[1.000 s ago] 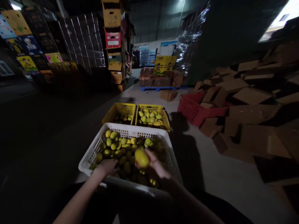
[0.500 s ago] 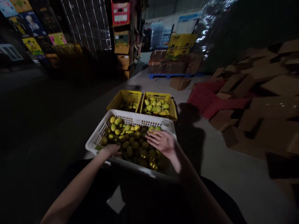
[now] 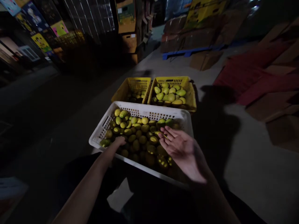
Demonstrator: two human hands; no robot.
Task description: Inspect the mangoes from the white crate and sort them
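Note:
A white slatted plastic crate (image 3: 135, 105) stands before me, holding many yellow-green oval fruits (image 3: 142, 140) whose exact kind I cannot make out. Over its right side is my right hand (image 3: 178, 146), palm turned up and fingers stretched out, with nothing held. A thin yellow edge shows by its fingertips; I cannot tell whether they touch it. My left hand (image 3: 120, 141) reaches over the near left rim, back upward, low against the fruits. Its fingers are mostly hidden in shadow.
Behind the white crate are two yellow crates: the left one (image 3: 120, 90) with a low layer of fruit, the right one (image 3: 192, 96) fuller. Cardboard boxes (image 3: 277, 105) and red sheeting (image 3: 254, 71) lie to the right. A blue pallet (image 3: 187, 53) bears boxes farther back.
My view has dipped and come closer to the crates. My right hand has turned its palm further upward, fingers still apart. My left hand stays low at the fruits near the left rim.

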